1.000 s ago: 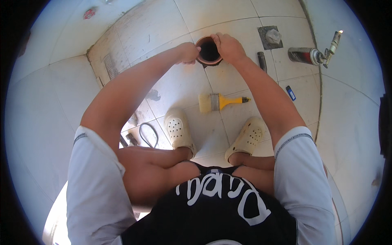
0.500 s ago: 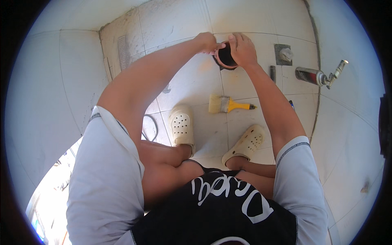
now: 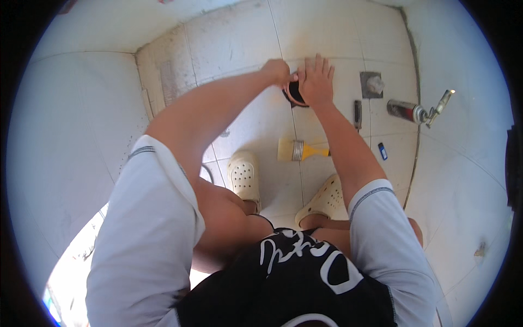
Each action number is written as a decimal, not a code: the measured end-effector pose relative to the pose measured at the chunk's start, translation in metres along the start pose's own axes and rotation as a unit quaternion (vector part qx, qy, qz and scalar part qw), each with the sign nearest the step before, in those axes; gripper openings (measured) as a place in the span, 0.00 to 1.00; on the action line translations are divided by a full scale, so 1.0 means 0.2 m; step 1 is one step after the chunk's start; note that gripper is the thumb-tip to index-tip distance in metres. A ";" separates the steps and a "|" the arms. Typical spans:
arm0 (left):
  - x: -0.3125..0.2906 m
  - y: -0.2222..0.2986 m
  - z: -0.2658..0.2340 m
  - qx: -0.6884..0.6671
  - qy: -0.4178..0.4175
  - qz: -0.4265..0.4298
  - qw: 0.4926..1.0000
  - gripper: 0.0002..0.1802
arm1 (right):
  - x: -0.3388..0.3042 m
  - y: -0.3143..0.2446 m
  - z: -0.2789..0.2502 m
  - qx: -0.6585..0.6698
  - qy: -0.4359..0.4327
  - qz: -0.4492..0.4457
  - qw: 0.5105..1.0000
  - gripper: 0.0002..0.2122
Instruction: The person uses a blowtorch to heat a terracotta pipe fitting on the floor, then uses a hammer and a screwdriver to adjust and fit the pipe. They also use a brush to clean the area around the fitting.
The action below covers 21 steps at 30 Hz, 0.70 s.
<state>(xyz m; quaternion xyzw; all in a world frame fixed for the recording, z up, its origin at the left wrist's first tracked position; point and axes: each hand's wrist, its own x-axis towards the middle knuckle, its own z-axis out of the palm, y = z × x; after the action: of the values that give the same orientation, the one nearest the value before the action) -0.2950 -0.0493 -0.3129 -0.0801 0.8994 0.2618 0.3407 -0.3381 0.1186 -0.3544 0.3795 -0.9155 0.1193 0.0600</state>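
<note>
Two clogs, one ring, one brush, one torch, one lighter show.

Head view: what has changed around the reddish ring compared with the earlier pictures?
The right hand has gone from curling over the right edge of the reddish ring to spreading flat across its right side, covering more of it. The left hand stays at the left edge. The brush, blue lighter and gas torch keep their places.

Round reddish pipe, dark inside
</note>
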 end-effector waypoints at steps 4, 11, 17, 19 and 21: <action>-0.25 0.00 -0.06 -0.130 -0.029 -0.029 0.991 0.35 | -0.01 0.04 -0.01 -0.008 -0.004 -0.001 1.000 0.26; -1.11 -0.13 0.31 -0.486 -0.038 0.044 0.872 0.24 | -0.05 -0.02 -0.22 0.192 0.108 -0.175 0.959 0.12; -1.78 -0.09 1.19 -0.608 0.215 -0.082 0.760 0.24 | -0.40 -0.06 -0.62 0.110 -0.367 -0.351 0.855 0.03; -1.92 0.00 1.45 -0.651 0.260 -0.206 0.683 0.24 | -0.51 -0.01 -0.65 0.154 -0.388 -0.318 0.852 0.04; -2.06 0.05 1.62 -0.684 0.240 -0.361 0.587 0.25 | -0.58 0.06 -0.64 0.172 -0.407 -0.300 0.845 0.06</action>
<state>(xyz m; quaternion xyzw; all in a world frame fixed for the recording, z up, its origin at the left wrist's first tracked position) 0.1981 0.1159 -0.2433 -0.6674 0.4019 0.6265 0.0243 -0.2625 0.2396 -0.2568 0.6541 -0.6640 0.0861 -0.3520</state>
